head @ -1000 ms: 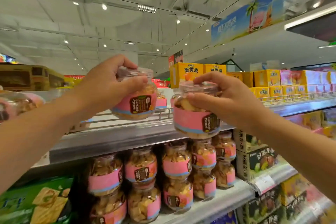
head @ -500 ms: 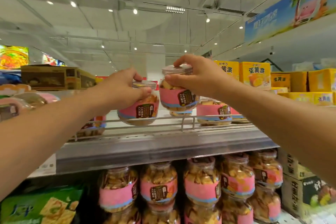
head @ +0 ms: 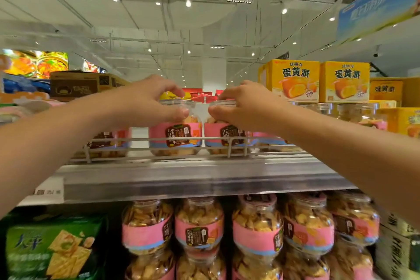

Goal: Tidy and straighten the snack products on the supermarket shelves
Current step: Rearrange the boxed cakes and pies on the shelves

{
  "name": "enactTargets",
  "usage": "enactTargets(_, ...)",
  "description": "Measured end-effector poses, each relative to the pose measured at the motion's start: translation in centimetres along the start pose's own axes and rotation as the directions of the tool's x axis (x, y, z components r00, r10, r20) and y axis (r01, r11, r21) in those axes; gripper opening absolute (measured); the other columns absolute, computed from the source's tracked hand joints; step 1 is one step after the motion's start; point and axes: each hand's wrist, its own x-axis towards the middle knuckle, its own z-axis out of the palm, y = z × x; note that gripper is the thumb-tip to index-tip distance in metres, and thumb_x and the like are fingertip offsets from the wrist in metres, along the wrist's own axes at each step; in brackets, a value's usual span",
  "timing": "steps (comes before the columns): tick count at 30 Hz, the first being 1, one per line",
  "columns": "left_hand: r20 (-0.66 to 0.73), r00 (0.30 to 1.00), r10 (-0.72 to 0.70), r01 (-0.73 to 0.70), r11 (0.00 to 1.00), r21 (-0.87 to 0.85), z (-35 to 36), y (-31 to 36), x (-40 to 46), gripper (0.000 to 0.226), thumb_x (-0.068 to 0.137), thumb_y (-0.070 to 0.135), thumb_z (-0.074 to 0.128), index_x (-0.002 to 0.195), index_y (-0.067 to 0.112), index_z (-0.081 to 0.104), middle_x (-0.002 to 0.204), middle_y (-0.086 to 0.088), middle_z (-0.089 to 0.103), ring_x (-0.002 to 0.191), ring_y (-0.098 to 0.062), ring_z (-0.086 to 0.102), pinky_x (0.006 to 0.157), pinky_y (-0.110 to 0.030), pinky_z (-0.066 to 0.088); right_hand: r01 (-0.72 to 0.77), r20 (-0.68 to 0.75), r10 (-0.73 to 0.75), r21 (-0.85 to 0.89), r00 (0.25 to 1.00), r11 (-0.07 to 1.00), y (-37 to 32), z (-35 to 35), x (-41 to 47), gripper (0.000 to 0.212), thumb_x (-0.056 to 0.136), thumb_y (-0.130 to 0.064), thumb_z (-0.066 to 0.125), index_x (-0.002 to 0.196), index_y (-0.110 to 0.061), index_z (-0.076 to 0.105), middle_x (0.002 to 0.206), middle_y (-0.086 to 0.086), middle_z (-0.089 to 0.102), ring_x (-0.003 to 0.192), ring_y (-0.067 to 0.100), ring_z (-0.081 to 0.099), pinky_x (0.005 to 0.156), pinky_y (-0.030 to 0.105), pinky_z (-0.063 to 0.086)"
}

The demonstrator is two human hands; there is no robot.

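On the upper shelf (head: 204, 179), behind its wire rail (head: 227, 140), the two hands each grip a clear snack jar by the lid. The left hand (head: 145, 102) curls over the top of the left jar (head: 176, 136), thumb pressed to the lid's front edge; the right hand (head: 243, 107) does the same on the right jar (head: 223, 136). Both jars stand upright just beside each other with a narrow gap between them, pink labels facing forward. To the right of the right hand, more jars sit along the same shelf, and beyond them stand yellow boxes (head: 294, 80). Below the hands, the lower shelf carries rows of stacked jars (head: 198, 227). Below the left forearm lies a green cracker pack (head: 52, 250).
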Motion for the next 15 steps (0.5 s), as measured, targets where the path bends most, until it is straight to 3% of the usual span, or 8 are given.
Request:
enactTargets(2,0.070,0.997,0.039,-0.044,0.996,0.074,-0.1,0.5,-0.1,0.068,0.068,0.062,0.070,0.130,0.044,0.047,0.134,0.017,0.044,0.116,-0.008,0.046,0.087,-0.024,0.040,0.007,0.057,-0.005,-0.044,0.998,0.999,-0.2,-0.5,0.3,0.054,0.089,-0.066,0.046,0.128,-0.031,0.059,0.118,0.003,0.064,0.091,0.019,0.056,0.068,0.024,0.040)
enactTargets(5,0.061,0.995,0.083,-0.091,0.986,0.143,0.3,0.7,0.1,0.073,0.069,0.052,0.077,0.133,0.040,0.046,0.123,0.018,0.050,0.083,0.001,0.050,0.063,-0.013,0.033,0.073,0.093,-0.063,-0.110,0.994,0.991,-0.5,-1.5,0.5,0.057,0.090,-0.063,0.047,0.138,-0.031,0.051,0.137,-0.001,0.057,0.113,0.021,0.055,0.081,0.022,0.037)
enactTargets(7,0.020,0.994,0.106,-0.108,0.984,0.140,0.7,0.6,0.2,0.065,0.071,0.048,0.078,0.128,0.041,0.049,0.113,0.021,0.055,0.070,0.006,0.050,0.057,-0.012,0.032,0.113,0.120,-0.100,-0.101,0.988,0.989,-0.7,-1.9,0.5,0.050,0.092,-0.055,0.051,0.136,-0.031,0.053,0.134,-0.005,0.059,0.102,0.013,0.052,0.071,0.013,0.034)
enactTargets(10,-0.009,0.992,0.127,-0.126,0.986,0.107,0.9,0.3,0.3,0.064,0.068,0.049,0.079,0.126,0.042,0.051,0.109,0.021,0.053,0.073,0.007,0.049,0.061,-0.013,0.033,0.137,0.124,-0.122,-0.125,0.985,0.983,-0.8,-1.7,0.5,0.039,0.094,-0.047,0.053,0.125,-0.027,0.064,0.117,-0.002,0.068,0.089,0.015,0.056,0.062,0.016,0.041)
enactTargets(13,-0.027,0.989,0.146,-0.142,0.984,0.103,1.2,0.1,0.6,0.068,0.067,0.050,0.080,0.129,0.040,0.052,0.111,0.020,0.050,0.079,0.008,0.047,0.064,-0.013,0.033,0.134,0.118,-0.118,-0.133,0.986,0.982,-0.7,-1.7,0.5,0.037,0.094,-0.045,0.054,0.123,-0.024,0.065,0.117,0.000,0.068,0.098,0.021,0.061,0.077,0.026,0.048)
enactTargets(15,-0.034,0.987,0.157,-0.153,0.983,0.104,1.5,0.1,0.9,0.071,0.067,0.050,0.079,0.131,0.039,0.051,0.115,0.019,0.050,0.081,0.008,0.046,0.065,-0.013,0.033,0.118,0.127,-0.101,-0.133,0.987,0.984,-0.5,-1.7,0.4,0.040,0.094,-0.045,0.054,0.128,-0.025,0.062,0.126,0.000,0.065,0.107,0.022,0.060,0.081,0.024,0.045)
